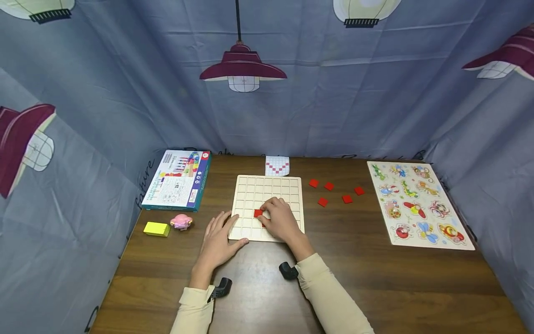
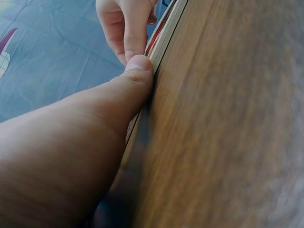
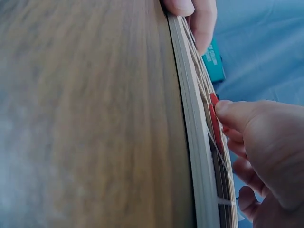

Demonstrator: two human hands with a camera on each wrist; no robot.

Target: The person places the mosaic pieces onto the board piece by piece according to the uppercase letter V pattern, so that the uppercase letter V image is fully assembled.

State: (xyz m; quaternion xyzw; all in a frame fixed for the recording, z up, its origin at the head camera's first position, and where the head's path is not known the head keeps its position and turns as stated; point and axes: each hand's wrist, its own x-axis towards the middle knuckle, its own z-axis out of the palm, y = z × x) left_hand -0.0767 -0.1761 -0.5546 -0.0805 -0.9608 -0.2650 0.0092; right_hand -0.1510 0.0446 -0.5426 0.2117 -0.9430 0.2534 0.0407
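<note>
Under your right hand (image 1: 280, 218) a red square tile (image 1: 258, 213) is showing on the pale wooden grid board (image 1: 292, 185). Beyond it, a white card (image 1: 277, 165) is displaying a red checked V. Right of your grip, five red tiles (image 1: 328, 186) are lying on the dark brown table (image 1: 375, 278).

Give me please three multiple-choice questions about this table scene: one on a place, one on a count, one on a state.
1. Where does the small pattern card lie?
A. beyond the grid board's far edge
B. on the animal puzzle
C. under the yellow block

2. How many red tiles lie loose on the table right of the grid board?
A. two
B. five
C. nine

3. What is the right hand doing?
A. resting on bare table
B. touching a red tile on the grid board
C. lifting the game box

Answers: 1 A, the card sits just past the board. 2 B, five show there. 3 B, its fingertips meet the tile.
</note>
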